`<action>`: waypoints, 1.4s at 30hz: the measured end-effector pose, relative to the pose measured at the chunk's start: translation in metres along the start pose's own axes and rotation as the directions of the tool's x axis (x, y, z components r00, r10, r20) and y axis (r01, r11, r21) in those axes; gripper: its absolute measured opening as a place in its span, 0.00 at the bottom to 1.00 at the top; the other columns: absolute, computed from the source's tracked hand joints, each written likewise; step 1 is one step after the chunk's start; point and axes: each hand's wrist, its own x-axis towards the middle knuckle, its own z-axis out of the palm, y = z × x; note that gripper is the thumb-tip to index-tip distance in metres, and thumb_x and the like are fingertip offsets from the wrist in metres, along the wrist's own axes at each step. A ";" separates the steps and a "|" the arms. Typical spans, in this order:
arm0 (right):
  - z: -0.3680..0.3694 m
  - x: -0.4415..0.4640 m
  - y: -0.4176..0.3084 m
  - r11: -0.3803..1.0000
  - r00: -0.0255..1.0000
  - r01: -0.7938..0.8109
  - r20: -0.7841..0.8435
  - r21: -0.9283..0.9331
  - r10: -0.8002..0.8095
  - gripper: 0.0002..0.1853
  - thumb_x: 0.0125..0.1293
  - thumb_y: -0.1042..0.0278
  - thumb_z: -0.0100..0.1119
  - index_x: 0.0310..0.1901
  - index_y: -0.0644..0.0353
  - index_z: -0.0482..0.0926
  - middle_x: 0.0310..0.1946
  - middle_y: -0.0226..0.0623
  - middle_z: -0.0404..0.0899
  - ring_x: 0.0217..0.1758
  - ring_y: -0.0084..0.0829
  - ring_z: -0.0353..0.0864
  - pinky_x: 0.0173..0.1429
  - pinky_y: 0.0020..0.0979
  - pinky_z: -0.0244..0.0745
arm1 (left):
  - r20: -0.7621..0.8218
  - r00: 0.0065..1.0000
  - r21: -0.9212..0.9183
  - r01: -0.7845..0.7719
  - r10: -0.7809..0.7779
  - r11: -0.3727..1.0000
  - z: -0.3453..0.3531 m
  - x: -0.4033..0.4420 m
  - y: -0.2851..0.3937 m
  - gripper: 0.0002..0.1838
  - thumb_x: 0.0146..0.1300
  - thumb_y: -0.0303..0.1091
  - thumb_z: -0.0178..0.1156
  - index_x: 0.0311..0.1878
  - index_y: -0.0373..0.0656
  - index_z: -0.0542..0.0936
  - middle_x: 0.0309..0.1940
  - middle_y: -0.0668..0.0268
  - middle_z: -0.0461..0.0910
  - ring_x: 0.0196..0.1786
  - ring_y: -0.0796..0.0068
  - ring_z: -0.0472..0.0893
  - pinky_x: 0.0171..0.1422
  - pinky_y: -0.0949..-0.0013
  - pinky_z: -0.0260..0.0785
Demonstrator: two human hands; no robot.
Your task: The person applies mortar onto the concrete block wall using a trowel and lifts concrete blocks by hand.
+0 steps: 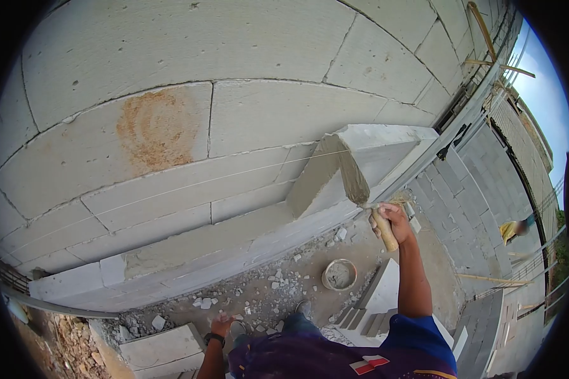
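Note:
My right hand is wrapped round the wooden handle of a trowel. The trowel's mortar-coated blade lies against the end of a pale block set on the low wall. Grey mortar covers that end face, and a mortar bed runs along the wall top to its left. Low down by my leg, my left hand hangs with its fingers loosely apart and nothing visible in them. It is nearest to a loose block on the ground.
A taut string crosses above the low wall, before a taller block wall. On the rubble-strewn floor stand a mortar bucket and stacked blocks. A person in yellow is far right.

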 end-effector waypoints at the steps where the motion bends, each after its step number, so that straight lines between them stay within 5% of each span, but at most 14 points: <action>1: 0.000 -0.003 0.008 0.999 0.999 -0.043 0.019 -0.027 0.044 0.14 0.73 0.61 0.56 0.43 0.65 0.81 0.25 0.38 0.80 0.21 0.26 0.77 0.25 0.28 0.73 | -0.004 1.000 -0.001 0.011 -0.011 1.000 0.001 -0.003 0.001 0.42 0.53 0.51 0.78 0.63 0.31 0.75 0.54 0.52 0.83 0.57 0.63 0.83 0.60 0.62 0.75; 6: 0.006 0.033 0.050 0.977 0.981 -0.186 0.037 -0.106 0.191 0.10 0.72 0.64 0.59 0.40 0.63 0.80 0.25 0.35 0.80 0.21 0.25 0.77 0.25 0.28 0.73 | 0.019 0.998 0.057 0.061 -0.062 0.996 0.002 -0.018 0.033 0.43 0.53 0.51 0.79 0.63 0.29 0.74 0.57 0.49 0.82 0.60 0.62 0.82 0.62 0.62 0.75; 10: 0.001 0.057 0.038 0.980 0.987 -0.156 0.014 -0.123 0.159 0.09 0.73 0.63 0.60 0.43 0.61 0.80 0.25 0.33 0.79 0.20 0.23 0.76 0.24 0.26 0.72 | 0.032 0.998 -0.105 0.048 -0.045 0.993 0.019 0.013 0.012 0.43 0.54 0.51 0.78 0.64 0.29 0.74 0.57 0.49 0.81 0.59 0.62 0.82 0.63 0.63 0.74; 17: -0.011 0.012 0.007 0.991 0.999 0.018 0.024 0.130 -0.021 0.11 0.70 0.63 0.62 0.43 0.63 0.79 0.27 0.35 0.79 0.21 0.24 0.76 0.24 0.27 0.72 | -0.001 1.000 -0.074 0.013 -0.013 0.997 0.046 0.001 0.062 0.43 0.55 0.52 0.77 0.64 0.28 0.74 0.57 0.47 0.81 0.59 0.61 0.83 0.60 0.62 0.76; 20: -0.005 0.011 0.052 0.994 0.981 -0.110 0.159 0.001 0.108 0.11 0.71 0.63 0.63 0.41 0.63 0.79 0.26 0.35 0.79 0.21 0.25 0.76 0.24 0.27 0.72 | -0.033 0.999 -0.083 -0.004 0.001 0.997 0.055 -0.007 0.056 0.42 0.55 0.54 0.76 0.63 0.30 0.75 0.54 0.49 0.83 0.55 0.63 0.84 0.56 0.63 0.77; 24: 0.024 0.051 0.133 0.936 0.928 -0.348 0.122 -0.053 0.352 0.10 0.69 0.63 0.65 0.37 0.61 0.79 0.25 0.32 0.79 0.21 0.25 0.77 0.25 0.29 0.73 | -0.073 0.997 0.028 0.013 -0.011 1.000 0.053 -0.001 -0.003 0.40 0.55 0.53 0.76 0.59 0.30 0.76 0.50 0.52 0.85 0.51 0.67 0.85 0.52 0.66 0.77; 30: 0.024 0.105 0.210 0.908 0.914 -0.381 0.077 -0.176 0.398 0.11 0.68 0.61 0.67 0.37 0.61 0.79 0.25 0.31 0.79 0.22 0.24 0.77 0.26 0.29 0.74 | -0.187 0.982 0.224 0.020 0.023 0.974 0.043 -0.028 -0.005 0.36 0.53 0.58 0.75 0.54 0.35 0.82 0.47 0.51 0.87 0.51 0.58 0.86 0.55 0.61 0.78; 38: -0.004 0.071 0.058 0.972 0.971 -0.233 0.058 0.013 0.232 0.10 0.69 0.64 0.65 0.42 0.61 0.81 0.25 0.30 0.78 0.22 0.23 0.77 0.25 0.27 0.73 | -0.051 0.998 0.275 -0.031 0.047 0.961 0.067 -0.003 0.011 0.38 0.55 0.56 0.76 0.58 0.33 0.79 0.50 0.52 0.85 0.50 0.66 0.85 0.52 0.66 0.78; 42: -0.032 0.035 0.033 0.988 0.990 -0.115 0.094 0.101 0.105 0.11 0.68 0.65 0.64 0.44 0.64 0.81 0.26 0.31 0.78 0.22 0.24 0.77 0.24 0.27 0.72 | 0.045 0.998 0.030 -0.039 0.038 0.999 0.074 0.022 0.017 0.41 0.56 0.55 0.75 0.62 0.31 0.76 0.52 0.52 0.84 0.52 0.66 0.85 0.54 0.66 0.77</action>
